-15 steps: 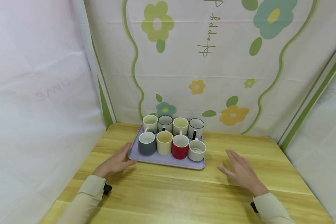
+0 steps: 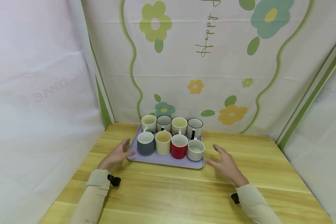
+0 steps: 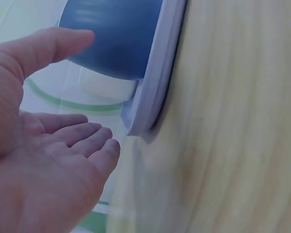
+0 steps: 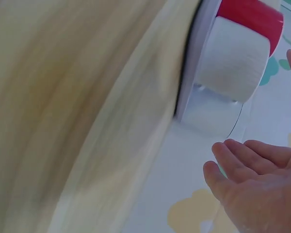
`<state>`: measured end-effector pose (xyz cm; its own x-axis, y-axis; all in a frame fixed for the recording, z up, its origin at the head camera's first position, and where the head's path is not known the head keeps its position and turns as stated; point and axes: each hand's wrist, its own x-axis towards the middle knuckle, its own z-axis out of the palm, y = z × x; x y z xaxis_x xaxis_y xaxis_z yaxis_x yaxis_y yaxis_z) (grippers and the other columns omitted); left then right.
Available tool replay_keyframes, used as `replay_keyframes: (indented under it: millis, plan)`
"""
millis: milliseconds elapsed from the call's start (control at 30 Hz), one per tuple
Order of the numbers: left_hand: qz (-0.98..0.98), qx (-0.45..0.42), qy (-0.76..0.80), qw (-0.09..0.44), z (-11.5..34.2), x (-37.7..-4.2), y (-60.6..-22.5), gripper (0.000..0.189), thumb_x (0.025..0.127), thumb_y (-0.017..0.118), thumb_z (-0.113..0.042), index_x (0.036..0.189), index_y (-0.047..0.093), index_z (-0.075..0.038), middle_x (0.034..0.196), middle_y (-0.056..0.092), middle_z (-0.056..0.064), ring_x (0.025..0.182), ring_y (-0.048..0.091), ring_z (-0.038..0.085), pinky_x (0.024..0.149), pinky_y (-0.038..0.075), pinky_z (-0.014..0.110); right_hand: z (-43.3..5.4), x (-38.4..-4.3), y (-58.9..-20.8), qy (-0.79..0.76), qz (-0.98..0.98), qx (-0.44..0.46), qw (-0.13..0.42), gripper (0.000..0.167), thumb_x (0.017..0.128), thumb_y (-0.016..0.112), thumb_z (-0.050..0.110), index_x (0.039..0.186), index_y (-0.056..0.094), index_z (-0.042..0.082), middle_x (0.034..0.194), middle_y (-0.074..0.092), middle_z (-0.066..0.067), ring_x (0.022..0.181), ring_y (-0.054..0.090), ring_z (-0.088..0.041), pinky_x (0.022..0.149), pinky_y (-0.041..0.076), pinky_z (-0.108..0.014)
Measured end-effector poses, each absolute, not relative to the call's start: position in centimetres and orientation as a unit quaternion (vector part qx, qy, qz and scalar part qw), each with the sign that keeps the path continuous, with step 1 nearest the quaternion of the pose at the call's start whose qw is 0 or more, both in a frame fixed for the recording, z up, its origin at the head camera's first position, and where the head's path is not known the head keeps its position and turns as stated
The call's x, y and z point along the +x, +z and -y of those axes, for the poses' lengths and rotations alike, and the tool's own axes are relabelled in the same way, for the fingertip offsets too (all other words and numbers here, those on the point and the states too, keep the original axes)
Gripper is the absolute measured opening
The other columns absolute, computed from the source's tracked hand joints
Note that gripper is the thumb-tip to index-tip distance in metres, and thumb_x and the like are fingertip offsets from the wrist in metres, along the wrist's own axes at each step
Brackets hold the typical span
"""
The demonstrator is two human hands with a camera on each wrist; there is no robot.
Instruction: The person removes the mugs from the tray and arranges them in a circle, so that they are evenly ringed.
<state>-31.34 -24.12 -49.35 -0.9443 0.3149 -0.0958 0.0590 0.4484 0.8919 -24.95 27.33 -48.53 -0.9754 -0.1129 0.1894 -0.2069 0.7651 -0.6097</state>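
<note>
A lilac tray (image 2: 162, 160) on the table carries two rows of mugs. In front are a dark grey mug (image 2: 146, 147), a cream mug (image 2: 163, 146), a red mug (image 2: 179, 150) and a short white mug (image 2: 195, 153). Behind them are cream mugs (image 2: 149, 124) and black-rimmed white mugs (image 2: 194, 130). My left hand (image 2: 115, 158) is at the tray's left edge, fingers extended and thumb apart; the left wrist view shows a gap to the tray (image 3: 155, 77). Off the right edge, my right hand (image 2: 226, 165) has spread fingers and holds nothing.
The wooden table (image 2: 168, 196) reaches forward from a flower-printed cloth (image 2: 229, 62) right behind the tray. Plain white cloth hangs at the left side (image 2: 39, 124) and the right side (image 2: 319, 149).
My right hand has moved left, closer to the tray's right edge. The left hand has shifted slightly at the left edge. Tray and mugs stay in place on the table.
</note>
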Motion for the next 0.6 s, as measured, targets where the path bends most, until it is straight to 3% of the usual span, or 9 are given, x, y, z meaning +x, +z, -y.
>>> replay_keyframes:
  millis: [267, 600]
  plan:
    - [-0.803, 0.108, 0.572, 0.123, 24.2, -31.9, -50.2, 0.094, 0.1, 0.067, -0.007, 0.167, 0.004, 0.005, 0.176, 0.005, 0.028, 0.163, 0.008, 0.049, 0.135, 0.011, 0.06, -24.8, -25.8, -48.8, 0.412, 0.907, 0.067, 0.052, 0.105, 0.087, 0.083, 0.053, 0.163, 0.034, -0.001, 0.165, 0.043, -0.025, 0.152, 0.044, -0.045, 0.126, 0.039, -0.06]
    - [-0.786, 0.11, 0.595, 0.129, 24.4, -32.3, -51.2, 0.09, 0.098, 0.063, 0.004, 0.167, 0.005, 0.007, 0.175, 0.007, 0.03, 0.163, 0.007, 0.048, 0.136, 0.012, 0.056, -23.3, -26.7, -49.6, 0.455, 0.888, 0.035, 0.056, 0.105, 0.085, 0.086, 0.051, 0.162, 0.036, -0.001, 0.164, 0.045, -0.024, 0.151, 0.047, -0.042, 0.125, 0.042, -0.058]
